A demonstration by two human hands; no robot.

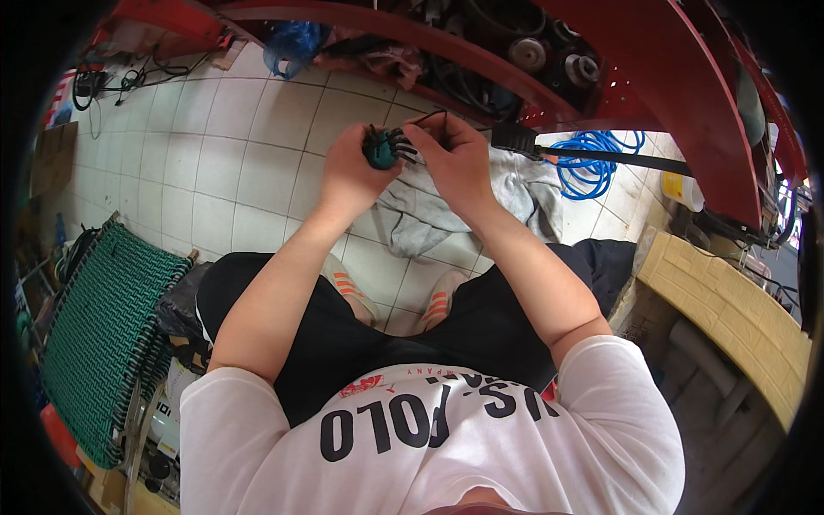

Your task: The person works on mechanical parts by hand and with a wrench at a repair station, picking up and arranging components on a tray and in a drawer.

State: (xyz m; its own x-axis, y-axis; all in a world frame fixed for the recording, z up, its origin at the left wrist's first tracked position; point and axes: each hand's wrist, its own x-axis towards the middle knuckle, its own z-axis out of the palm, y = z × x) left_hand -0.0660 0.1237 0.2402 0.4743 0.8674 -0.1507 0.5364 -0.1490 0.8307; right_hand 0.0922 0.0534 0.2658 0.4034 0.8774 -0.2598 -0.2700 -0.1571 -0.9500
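Out in front of me, above the tiled floor, my left hand [354,167] is wrapped round a small teal rounded part [380,154]. Several dark strands or prongs [400,144] stick out of its right side toward my other hand; they are too small to tell whether they are wires. My right hand [457,163] is closed beside them, thumb and fingers bent together. A thin black loop, perhaps a cable [436,113], rises over its fingers. What exactly the right fingertips pinch is hidden. A grey cloth [429,215] lies on the floor below both hands.
A red metal frame [429,39] holding dark parts stands ahead. A black bar [609,158] juts in from the right, above a coiled blue hose [592,176]. A green woven folding seat [112,326] is at left, yellow padded panel [730,300] at right. Black cables [142,79] lie far left.
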